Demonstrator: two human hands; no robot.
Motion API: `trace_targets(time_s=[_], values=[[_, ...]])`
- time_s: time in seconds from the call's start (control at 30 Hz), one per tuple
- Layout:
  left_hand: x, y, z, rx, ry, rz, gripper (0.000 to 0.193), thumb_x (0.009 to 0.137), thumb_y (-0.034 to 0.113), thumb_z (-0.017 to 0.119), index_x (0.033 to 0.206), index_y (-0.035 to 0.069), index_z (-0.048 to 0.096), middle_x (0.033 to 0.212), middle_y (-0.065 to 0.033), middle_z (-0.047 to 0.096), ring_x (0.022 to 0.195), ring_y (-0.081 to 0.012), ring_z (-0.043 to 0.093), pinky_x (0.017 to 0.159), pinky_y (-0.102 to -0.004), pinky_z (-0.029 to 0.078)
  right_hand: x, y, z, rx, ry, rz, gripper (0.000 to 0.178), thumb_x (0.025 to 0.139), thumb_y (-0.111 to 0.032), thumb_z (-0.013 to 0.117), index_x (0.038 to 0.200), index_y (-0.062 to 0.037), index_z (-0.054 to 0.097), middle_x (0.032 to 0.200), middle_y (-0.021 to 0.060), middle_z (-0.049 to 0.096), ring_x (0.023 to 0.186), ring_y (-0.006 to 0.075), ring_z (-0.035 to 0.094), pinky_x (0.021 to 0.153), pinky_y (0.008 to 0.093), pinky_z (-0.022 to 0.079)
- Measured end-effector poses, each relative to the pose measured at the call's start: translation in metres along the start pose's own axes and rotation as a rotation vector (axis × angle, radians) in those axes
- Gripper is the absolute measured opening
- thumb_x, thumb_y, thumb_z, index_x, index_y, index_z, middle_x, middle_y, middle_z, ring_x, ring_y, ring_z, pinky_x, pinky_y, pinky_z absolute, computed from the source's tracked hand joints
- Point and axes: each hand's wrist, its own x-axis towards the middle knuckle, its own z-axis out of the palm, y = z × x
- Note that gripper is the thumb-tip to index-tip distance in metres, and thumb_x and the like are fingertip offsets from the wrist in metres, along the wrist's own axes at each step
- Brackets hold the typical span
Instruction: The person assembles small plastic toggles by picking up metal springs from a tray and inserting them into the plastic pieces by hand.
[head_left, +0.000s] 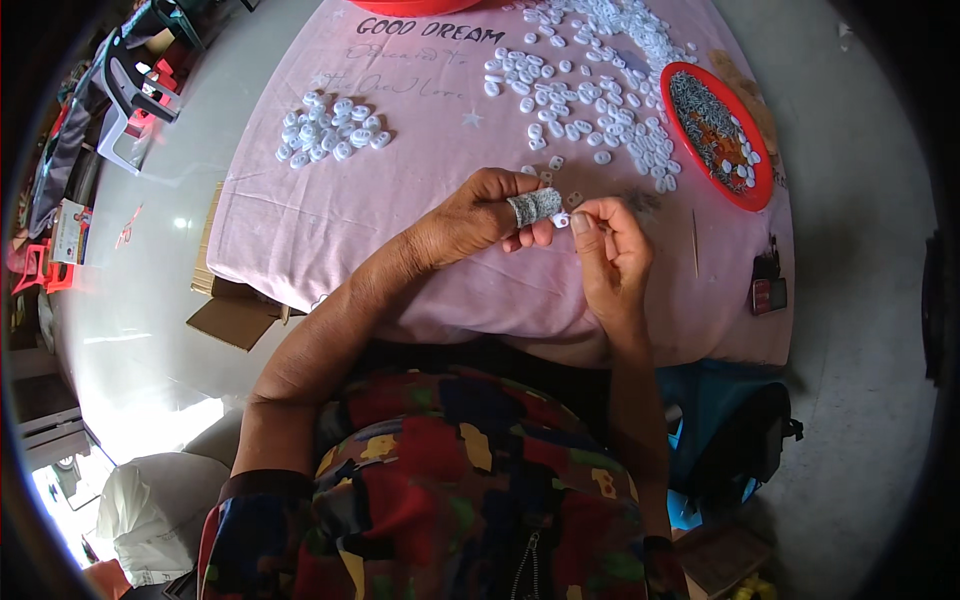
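Both hands meet over the near edge of the counter [330, 215], which is draped in a pink cloth. Left hand [490, 212], one finger wrapped in grey tape, and right hand [608, 250] are closed fingertip to fingertip on one small white piece [561, 220] (too small to make out its form). A small pile of white pieces [335, 128] lies to the left, a wide scatter [590, 90] beyond the hands, a red tray [722, 135] of mixed bits at right. Risk, as I judge it: the pinch is slight, so the piece could slip into the lap or onto the floor.
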Motion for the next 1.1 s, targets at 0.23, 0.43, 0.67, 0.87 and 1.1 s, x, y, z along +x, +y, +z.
trace_targets(time_s=[0.23,0.43,0.67,0.87,1.1], values=[[-0.001,-0.001,0.001,-0.035,-0.006,0.007,0.022,0.095,0.011,0.054,0.111,0.000,0.065,0.090,-0.0058,0.069,0.075,-0.0081,0.061,0.063,-0.0203,0.049,-0.001,0.005,-0.001,-0.064,0.014,-0.039,0.008,0.096,-0.004,0.057,0.101,0.0022,0.058,0.092,0.0010,0.057,0.084,0.0043,0.052,0.075,0.0184,0.042],[-0.001,0.002,0.001,-0.077,0.051,0.038,0.039,0.084,-0.013,0.042,0.115,-0.003,0.065,0.098,-0.0111,0.071,0.080,-0.0099,0.066,0.063,-0.0192,0.050,-0.001,0.006,-0.001,-0.032,0.056,-0.043,0.010,0.095,-0.007,0.061,0.101,0.0010,0.060,0.088,-0.0004,0.058,0.073,0.0018,0.049,0.062,0.0159,0.039],[-0.005,0.003,-0.003,-0.152,0.116,0.061,0.036,0.086,-0.010,0.045,0.115,-0.001,0.065,0.094,-0.0117,0.072,0.075,-0.0091,0.067,0.059,-0.0185,0.050,0.002,0.002,-0.017,-0.286,0.122,-0.006,0.006,0.093,-0.004,0.059,0.097,0.0002,0.061,0.088,-0.0024,0.058,0.075,-0.0003,0.046,0.065,0.0150,0.037],[-0.005,-0.002,-0.004,-0.050,0.131,0.096,0.025,0.093,0.007,0.051,0.114,0.003,0.065,0.089,-0.0076,0.071,0.071,-0.0066,0.063,0.056,-0.0167,0.046,0.015,0.002,-0.054,-0.903,0.067,-0.238,0.014,0.083,-0.002,0.065,0.097,-0.0015,0.065,0.085,0.0072,0.066,0.074,0.0151,0.060,0.069,0.0279,0.049],[-0.006,-0.001,-0.003,-0.015,0.113,0.077,0.023,0.091,0.015,0.053,0.108,0.004,0.063,0.084,-0.0001,0.067,0.071,-0.0024,0.058,0.059,-0.0156,0.042,0.016,-0.007,-0.063,-1.062,0.095,-0.278,0.016,0.083,-0.004,0.064,0.098,-0.0043,0.068,0.092,0.0108,0.067,0.084,0.0260,0.064,0.076,0.0347,0.050]])
